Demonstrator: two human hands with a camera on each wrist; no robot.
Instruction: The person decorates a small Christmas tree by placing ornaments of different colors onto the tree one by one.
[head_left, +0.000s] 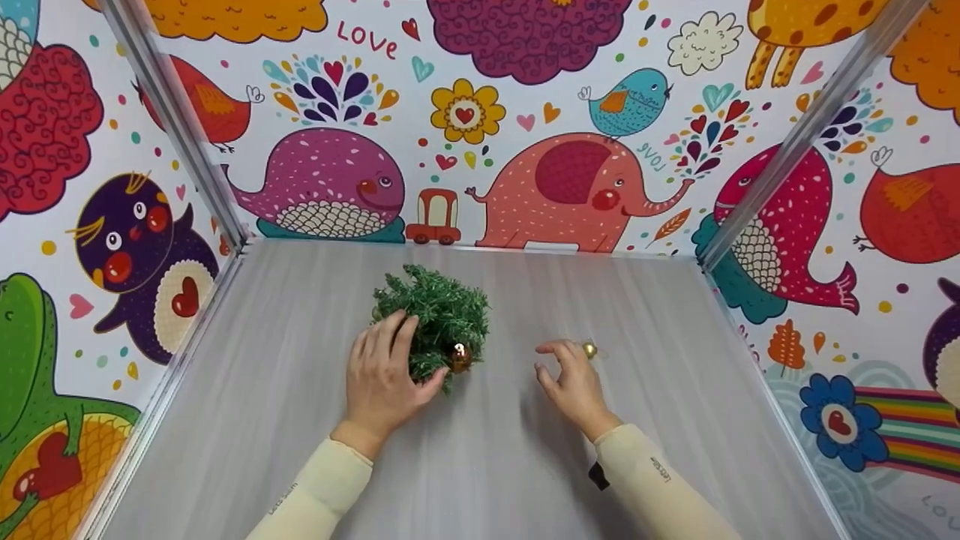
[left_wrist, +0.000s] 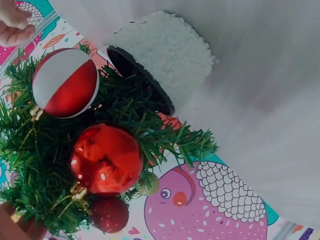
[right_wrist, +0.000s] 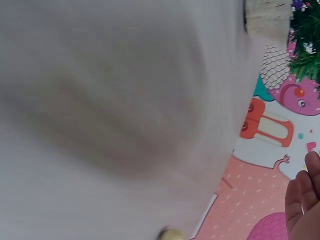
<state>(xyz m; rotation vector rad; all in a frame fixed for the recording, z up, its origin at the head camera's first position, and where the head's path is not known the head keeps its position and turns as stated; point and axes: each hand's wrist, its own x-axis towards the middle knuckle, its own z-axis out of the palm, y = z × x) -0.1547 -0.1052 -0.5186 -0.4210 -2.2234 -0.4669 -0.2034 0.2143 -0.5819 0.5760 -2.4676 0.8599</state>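
Note:
A small artificial Christmas tree [head_left: 442, 307] stands on the table left of centre, and my left hand [head_left: 386, 371] grips its near side, the thumb close to a copper-coloured bauble [head_left: 460, 357]. In the left wrist view, a red-and-white bauble [left_wrist: 65, 83], a shiny red bauble [left_wrist: 107, 159] and a dark red one [left_wrist: 109, 214] hang among its branches. Its white, rough-surfaced base [left_wrist: 175, 57] has a dark rim. My right hand [head_left: 574, 384] holds nothing, its fingers loosely bent above the table. Just beyond that hand lies a small gold bauble [head_left: 590, 349], also at the right wrist view's bottom edge.
The grey wood-grain table [head_left: 480, 465] is enclosed by walls printed with cartoon animals [head_left: 570, 195]. Metal frame posts [head_left: 180, 127] stand at the back corners, and rails run along the table's sides.

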